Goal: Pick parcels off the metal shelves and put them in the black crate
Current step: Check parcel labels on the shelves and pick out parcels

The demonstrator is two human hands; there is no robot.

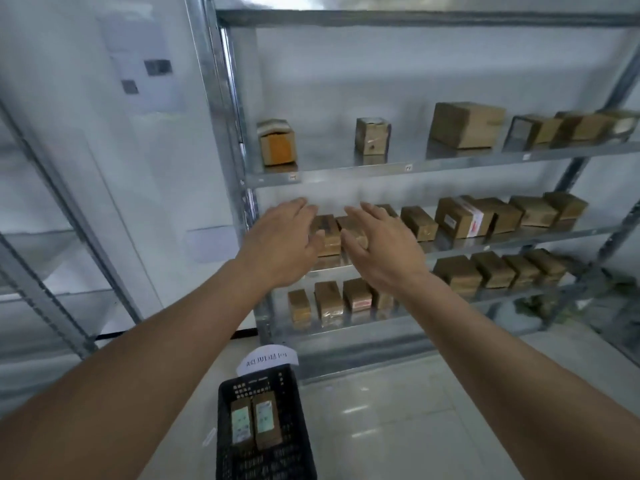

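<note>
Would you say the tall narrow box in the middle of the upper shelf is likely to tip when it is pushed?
Probably yes: the tall narrow box stands upright, taller than wide, so a high push could topple it. It looks like stiff taped cardboard, so it should keep its shape when gripped. With no neighbours touching it, nothing would stop a fall.

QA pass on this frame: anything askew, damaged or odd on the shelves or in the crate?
Mostly tidy. One oddity: the parcel at the left end of the upper shelf has a pale, loose-looking top, as if its wrapping is lifting. The crate holds two parcels lying flat. Motion blur hides finer damage.
</note>
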